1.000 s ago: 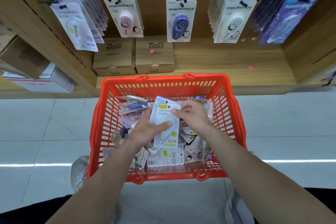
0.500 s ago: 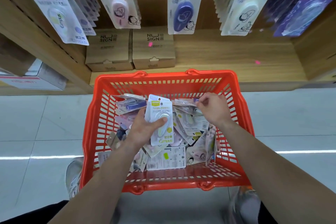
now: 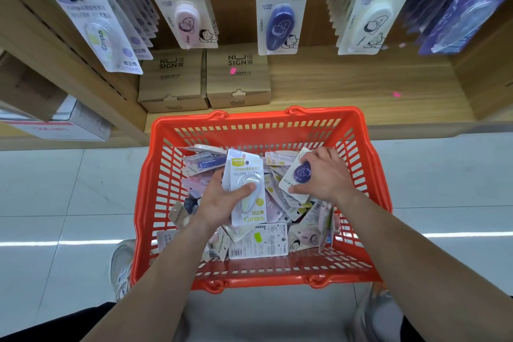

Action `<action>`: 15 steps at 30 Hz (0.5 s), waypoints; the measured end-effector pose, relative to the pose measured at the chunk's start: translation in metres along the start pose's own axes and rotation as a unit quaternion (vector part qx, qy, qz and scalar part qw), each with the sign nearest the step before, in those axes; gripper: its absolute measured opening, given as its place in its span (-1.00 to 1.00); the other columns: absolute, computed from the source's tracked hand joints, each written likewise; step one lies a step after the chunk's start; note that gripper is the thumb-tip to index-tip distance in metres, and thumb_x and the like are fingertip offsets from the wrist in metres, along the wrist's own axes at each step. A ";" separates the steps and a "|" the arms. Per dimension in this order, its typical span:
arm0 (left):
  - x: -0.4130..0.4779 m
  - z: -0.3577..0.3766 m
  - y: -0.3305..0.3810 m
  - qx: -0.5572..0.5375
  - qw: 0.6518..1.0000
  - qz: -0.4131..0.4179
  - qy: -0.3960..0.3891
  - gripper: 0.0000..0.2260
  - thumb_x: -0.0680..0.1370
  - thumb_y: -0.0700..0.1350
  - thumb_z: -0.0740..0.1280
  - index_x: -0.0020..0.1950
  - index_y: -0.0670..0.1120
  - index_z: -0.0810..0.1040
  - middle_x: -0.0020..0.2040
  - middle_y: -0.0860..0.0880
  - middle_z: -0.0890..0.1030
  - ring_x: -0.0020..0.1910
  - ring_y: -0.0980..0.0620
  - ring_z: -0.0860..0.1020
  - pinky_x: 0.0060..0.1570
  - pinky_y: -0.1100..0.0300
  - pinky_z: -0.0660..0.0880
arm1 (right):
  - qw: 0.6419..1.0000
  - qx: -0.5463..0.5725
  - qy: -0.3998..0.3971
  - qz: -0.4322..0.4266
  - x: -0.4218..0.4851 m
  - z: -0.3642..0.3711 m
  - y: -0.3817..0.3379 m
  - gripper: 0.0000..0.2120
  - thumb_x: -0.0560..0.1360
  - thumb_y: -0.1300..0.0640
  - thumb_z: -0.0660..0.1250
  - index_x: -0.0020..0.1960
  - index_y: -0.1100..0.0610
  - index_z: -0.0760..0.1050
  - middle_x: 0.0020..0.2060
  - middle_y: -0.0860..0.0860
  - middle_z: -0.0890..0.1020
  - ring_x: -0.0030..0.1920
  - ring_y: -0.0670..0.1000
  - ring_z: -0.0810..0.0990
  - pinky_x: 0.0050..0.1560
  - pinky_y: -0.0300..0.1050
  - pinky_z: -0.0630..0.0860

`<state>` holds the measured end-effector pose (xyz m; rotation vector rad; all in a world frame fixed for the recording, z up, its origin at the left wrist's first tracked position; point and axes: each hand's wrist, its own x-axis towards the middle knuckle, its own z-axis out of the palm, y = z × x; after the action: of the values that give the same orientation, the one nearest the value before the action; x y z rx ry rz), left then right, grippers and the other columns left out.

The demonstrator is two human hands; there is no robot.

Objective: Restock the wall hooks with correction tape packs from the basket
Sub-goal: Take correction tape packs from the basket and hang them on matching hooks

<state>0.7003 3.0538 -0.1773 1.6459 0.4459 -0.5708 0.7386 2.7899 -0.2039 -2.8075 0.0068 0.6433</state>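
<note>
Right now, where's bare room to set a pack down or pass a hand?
Free: wooden shelf right of the NU SIGN boxes, behind the orange basket; bare basket bottom along its near wall. Crowded: basket middle, with loose packs, left hand and right hand.

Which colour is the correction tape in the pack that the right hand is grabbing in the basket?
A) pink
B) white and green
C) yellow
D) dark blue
D: the right hand grips a dark blue correction tape pack inside the orange basket; the white and green correction tape pack is in the left hand.
</note>
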 end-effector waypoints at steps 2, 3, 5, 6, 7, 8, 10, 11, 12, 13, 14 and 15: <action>-0.004 -0.001 0.000 -0.003 1.000 -0.004 0.006 -0.55 0.49 -0.06 0.57 0.33 0.00 0.53 0.12 0.02 0.72 0.00 0.03 0.73 -0.21 0.08 0.68 | 1.000 -0.019 0.006 -0.021 -0.004 0.001 0.000 -0.27 0.17 -0.51 0.49 0.13 -0.08 0.44 0.31 -0.04 0.39 0.40 0.09 0.26 0.40 0.05 0.32; -0.005 -0.002 -0.001 0.003 1.000 -0.002 0.007 -0.56 0.49 -0.06 0.57 0.32 -0.01 0.54 0.13 0.01 0.72 0.01 0.02 0.73 -0.17 0.06 0.69 | 0.999 -0.025 0.006 -0.034 -0.007 0.002 0.000 -0.31 0.16 -0.51 0.49 0.05 -0.07 0.41 0.37 -0.05 0.37 0.45 0.10 0.23 0.44 0.08 0.30; -0.009 -0.004 -0.002 0.012 1.000 0.001 0.006 -0.55 0.48 -0.04 0.57 0.33 -0.03 0.55 0.14 0.00 0.72 0.04 0.00 0.72 -0.02 -0.02 0.69 | 0.997 -0.042 0.010 -0.056 -0.010 0.001 -0.001 -0.33 0.18 -0.52 0.48 -0.03 -0.05 0.37 0.44 -0.09 0.38 0.52 0.11 0.18 0.51 0.12 0.22; -0.011 -0.005 -0.003 0.013 1.000 0.001 0.006 -0.55 0.49 -0.05 0.57 0.33 -0.03 0.55 0.14 0.00 0.72 0.06 0.00 0.72 0.04 -0.05 0.67 | 0.996 -0.055 0.014 -0.066 -0.011 0.000 -0.003 -0.34 0.19 -0.52 0.46 -0.04 -0.05 0.36 0.39 -0.10 0.42 0.52 0.10 0.20 0.51 0.11 0.20; -0.012 -0.005 -0.004 0.011 1.000 0.002 0.005 -0.56 0.49 -0.06 0.57 0.32 -0.04 0.55 0.13 0.01 0.73 0.07 -0.01 0.72 0.07 -0.05 0.66 | 0.995 -0.067 0.020 -0.073 -0.013 -0.001 -0.005 -0.33 0.20 -0.53 0.45 -0.02 -0.05 0.35 0.31 -0.11 0.47 0.47 0.09 0.26 0.49 0.08 0.20; -0.014 -0.006 -0.004 0.009 1.000 0.003 0.006 -0.57 0.49 -0.06 0.56 0.32 -0.04 0.56 0.12 0.02 0.73 0.07 0.00 0.72 0.08 -0.02 0.66 | 0.994 -0.074 0.033 -0.078 -0.013 -0.001 -0.005 -0.32 0.21 -0.54 0.44 0.01 -0.06 0.36 0.23 -0.12 0.50 0.40 0.07 0.32 0.46 0.05 0.21; -0.018 -0.006 -0.003 0.009 1.000 0.006 0.011 -0.58 0.49 -0.07 0.56 0.31 -0.05 0.56 0.11 0.02 0.73 0.05 0.02 0.72 0.00 0.07 0.66 | 0.993 -0.067 0.058 -0.080 -0.014 -0.003 -0.006 -0.28 0.20 -0.58 0.40 0.11 -0.10 0.40 0.17 -0.12 0.52 0.28 0.06 0.36 0.40 0.02 0.26; -0.020 -0.006 -0.003 0.010 1.000 0.008 0.013 -0.59 0.49 -0.08 0.56 0.31 -0.05 0.56 0.11 0.02 0.73 0.04 0.04 0.72 -0.05 0.13 0.65 | 0.993 -0.060 0.063 -0.079 -0.015 -0.004 -0.007 -0.27 0.21 -0.60 0.36 0.14 -0.12 0.44 0.16 -0.12 0.52 0.26 0.06 0.36 0.39 0.02 0.27; -0.021 -0.006 -0.002 0.011 1.000 0.011 0.014 -0.60 0.50 -0.09 0.55 0.31 -0.06 0.57 0.11 0.02 0.73 0.03 0.05 0.72 -0.09 0.18 0.65 | 0.993 -0.055 0.063 -0.078 -0.016 -0.006 -0.007 -0.28 0.24 -0.62 0.32 0.17 -0.13 0.49 0.17 -0.11 0.53 0.25 0.06 0.36 0.39 0.03 0.28; -0.023 -0.007 -0.001 0.011 1.000 0.013 0.013 -0.61 0.51 -0.10 0.55 0.30 -0.06 0.57 0.11 0.01 0.73 0.02 0.05 0.72 -0.10 0.19 0.65 | 0.994 -0.053 0.056 -0.075 -0.015 -0.007 -0.008 -0.30 0.28 -0.62 0.28 0.17 -0.13 0.54 0.18 -0.10 0.53 0.24 0.07 0.36 0.40 0.04 0.27; -0.024 -0.008 0.001 0.012 1.000 0.014 0.013 -0.61 0.51 -0.10 0.54 0.30 -0.06 0.58 0.11 0.00 0.73 0.03 0.04 0.72 -0.07 0.16 0.66 | 0.995 -0.051 0.044 -0.074 -0.015 -0.009 -0.009 -0.33 0.33 -0.59 0.27 0.15 -0.11 0.59 0.18 -0.08 0.55 0.24 0.07 0.39 0.41 0.06 0.27; -0.025 -0.009 0.002 0.013 1.000 0.015 0.014 -0.61 0.51 -0.09 0.55 0.30 -0.05 0.58 0.11 0.01 0.73 0.03 0.04 0.72 -0.03 0.11 0.66 | 0.996 -0.040 0.036 -0.075 -0.015 -0.012 -0.010 -0.39 0.37 -0.56 0.26 0.08 -0.10 0.61 0.16 -0.07 0.58 0.22 0.07 0.44 0.40 0.09 0.28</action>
<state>0.6831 3.0627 -0.1597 1.6856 0.4358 -0.5337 0.7306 2.7961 -0.1842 -2.8709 -0.2186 0.5164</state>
